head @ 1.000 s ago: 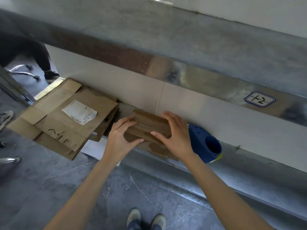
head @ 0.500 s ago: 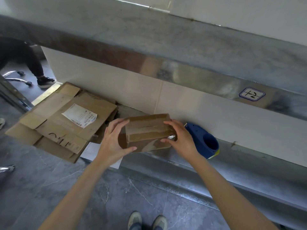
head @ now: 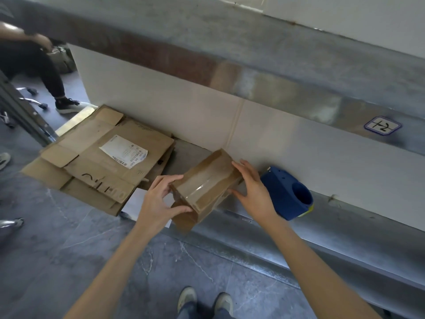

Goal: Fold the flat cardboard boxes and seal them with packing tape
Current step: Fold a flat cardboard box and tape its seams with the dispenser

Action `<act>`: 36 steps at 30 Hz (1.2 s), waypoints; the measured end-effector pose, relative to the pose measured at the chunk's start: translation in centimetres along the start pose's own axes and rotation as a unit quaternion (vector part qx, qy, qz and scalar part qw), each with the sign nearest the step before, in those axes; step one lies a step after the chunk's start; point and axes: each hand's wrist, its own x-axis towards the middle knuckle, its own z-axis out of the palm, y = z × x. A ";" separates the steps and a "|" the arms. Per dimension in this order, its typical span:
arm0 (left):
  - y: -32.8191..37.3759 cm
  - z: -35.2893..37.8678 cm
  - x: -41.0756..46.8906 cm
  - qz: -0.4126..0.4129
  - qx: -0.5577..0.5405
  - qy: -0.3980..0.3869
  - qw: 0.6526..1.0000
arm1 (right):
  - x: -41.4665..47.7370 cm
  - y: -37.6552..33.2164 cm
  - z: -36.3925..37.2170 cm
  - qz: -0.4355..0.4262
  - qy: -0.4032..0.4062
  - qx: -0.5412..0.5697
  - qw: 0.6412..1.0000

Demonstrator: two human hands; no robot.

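**boxnoob:** Mid-seal on this one. The small box [head: 204, 185] is tilted over the front edge of the ledge [head: 345, 215]. It's between the flat cardboard stack [head: 103, 162] on the left and the blue tape dispenser [head: 287, 194] on the right by the wall. My left hand [head: 158, 201] grips the near end, thumb and fingers wrapped round it. My right hand [head: 255, 192] clasps the far end, fingers over the top and thumb on the side. There's a shiny tape strip [head: 202, 187] across the top. Any tips?

**tapeguy:** I'd guess you're checking the seam. Rub the strip flat from the middle outward, press the tails down over both ends, and square the flaps before adding more. Can't tell if the underside is sealed, so flip it and look.
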 end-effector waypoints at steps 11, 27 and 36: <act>1.2 4.1 -3.4 0.036 0.085 0.051 0.994 | -1.3 -0.5 -0.5 -0.008 -0.115 0.136 0.984; 5.7 12.4 -1.1 -0.034 0.012 0.170 0.985 | 1.4 0.0 -3.3 -0.037 -0.143 0.127 0.981; 4.6 13.9 -0.5 -0.041 0.041 0.177 0.982 | 1.1 1.6 -3.5 -0.009 -0.126 0.105 0.986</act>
